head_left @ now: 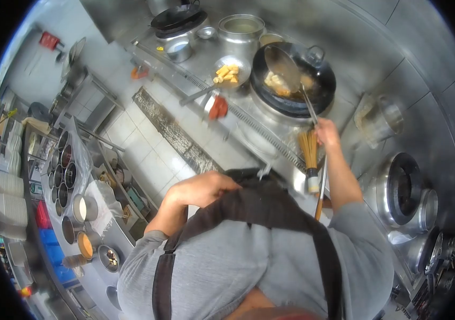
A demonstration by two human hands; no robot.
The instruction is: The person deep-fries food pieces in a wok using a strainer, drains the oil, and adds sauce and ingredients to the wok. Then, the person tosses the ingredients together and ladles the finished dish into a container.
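Observation:
My right hand (327, 132) is wrapped round the handle of a long metal ladle (283, 68), whose broad round head is over the black wok (321, 96) and blurred. Pale and golden food pieces (278, 84) lie in the wok beside the ladle's head. Just below my right hand, a bamboo wok brush (308, 154) stands with its bristles up. My left hand (211, 188) is at the front of my dark apron (259, 200), its fingers curled. The apron's edge hides its fingertips, so what it holds, if anything, does not show.
Left of the wok, a long-handled strainer (233, 61) carries yellow food pieces. Behind it stand a large metal pot (242, 32) and another black wok (177, 18). A counter with several pots (83, 208) runs along the left. More woks (401, 186) are stacked at right.

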